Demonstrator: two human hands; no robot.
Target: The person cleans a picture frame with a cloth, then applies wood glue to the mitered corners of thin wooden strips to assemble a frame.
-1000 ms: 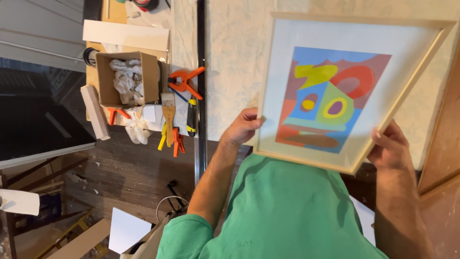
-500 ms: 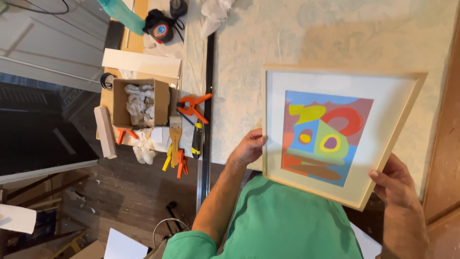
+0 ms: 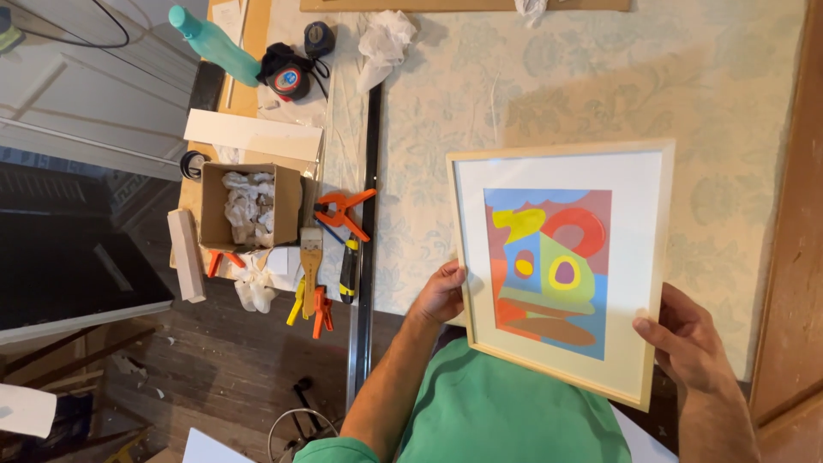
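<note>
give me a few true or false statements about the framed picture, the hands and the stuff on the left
1. Both hands hold the framed picture, the left hand at one edge and the right hand at the other. True.
2. The frame is dark metal. False: it is pale wood.
3. The cardboard box holds crumpled white paper. True.
4. The paintbrush is in the right hand. False: it lies beside the orange clamp.
5. The teal bottle lies near the tape measure. True.
</note>
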